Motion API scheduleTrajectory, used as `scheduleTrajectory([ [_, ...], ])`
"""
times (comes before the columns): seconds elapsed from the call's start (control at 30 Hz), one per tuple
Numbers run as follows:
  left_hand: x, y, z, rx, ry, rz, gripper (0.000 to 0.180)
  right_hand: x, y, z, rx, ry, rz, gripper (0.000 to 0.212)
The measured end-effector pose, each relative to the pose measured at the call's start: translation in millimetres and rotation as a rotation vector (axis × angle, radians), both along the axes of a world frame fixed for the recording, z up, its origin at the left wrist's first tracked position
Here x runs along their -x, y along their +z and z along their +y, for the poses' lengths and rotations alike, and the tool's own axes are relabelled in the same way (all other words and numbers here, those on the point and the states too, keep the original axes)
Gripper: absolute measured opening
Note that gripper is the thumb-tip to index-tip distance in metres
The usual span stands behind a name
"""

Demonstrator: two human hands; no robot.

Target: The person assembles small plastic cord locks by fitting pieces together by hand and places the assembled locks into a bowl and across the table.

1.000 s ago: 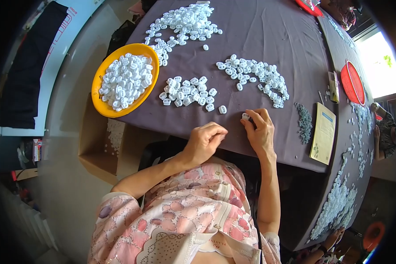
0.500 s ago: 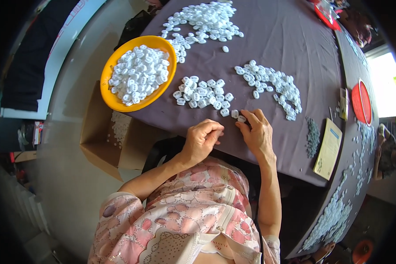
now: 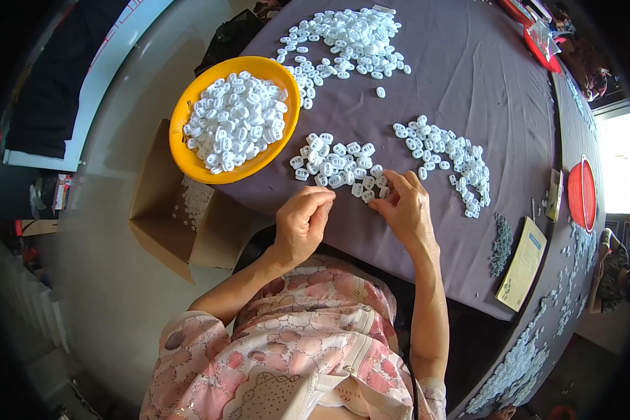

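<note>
My left hand (image 3: 302,220) is curled over the table's front edge, fingers and thumb pressed together; whatever they may hold is hidden. My right hand (image 3: 409,212) reaches to the near right corner of a small pile of white oval plastic pieces (image 3: 336,164). Each piece has two small dark marks on its face. Between the right thumb and forefinger sits one white oval piece (image 3: 384,192), with others touching the pile beside it. Farther right, a curved band of the same pieces (image 3: 455,157) lies apart from this pile.
A yellow bowl (image 3: 177,143) heaped with white pieces stands at the table's left edge, above an open cardboard box (image 3: 157,231). A larger heap (image 3: 360,38) lies at the back. To the right are small dark grey parts (image 3: 501,245), a flat yellowish packet (image 3: 523,264) and a red basket (image 3: 581,194).
My right hand has brought the loose pieces up against the small pile. My left hand has drawn away to the left. The whole view has shifted slightly.
</note>
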State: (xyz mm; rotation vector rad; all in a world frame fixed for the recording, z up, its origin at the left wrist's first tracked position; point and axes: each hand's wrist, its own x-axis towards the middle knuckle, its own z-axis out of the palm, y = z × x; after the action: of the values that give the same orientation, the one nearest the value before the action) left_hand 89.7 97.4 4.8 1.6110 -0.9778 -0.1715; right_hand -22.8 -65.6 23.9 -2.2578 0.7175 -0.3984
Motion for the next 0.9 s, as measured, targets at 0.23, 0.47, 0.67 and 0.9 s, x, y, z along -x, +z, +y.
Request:
scheduleTrajectory([
  [0.23, -21, -3, -18, -0.151, 0.084, -0.375, 0.04, -15, 20, -2, 0.192, 0.058, 0.309, 0.085],
  [0.47, -28, -19, -53, -0.323, 0.194, -0.394, 0.041, -52, 25, -7, 0.07, 0.191, 0.316, 0.086],
  [0.67, -25, -21, -76, -0.111, 0.288, -0.274, 0.028, -75, 3, -3, 0.09, 0.225, 0.114, 0.046],
  [0.9, -27, -17, -94, 0.181, 0.37, 0.027, 0.016, -84, -23, -12, 0.065, 0.317, -0.33, 0.02],
])
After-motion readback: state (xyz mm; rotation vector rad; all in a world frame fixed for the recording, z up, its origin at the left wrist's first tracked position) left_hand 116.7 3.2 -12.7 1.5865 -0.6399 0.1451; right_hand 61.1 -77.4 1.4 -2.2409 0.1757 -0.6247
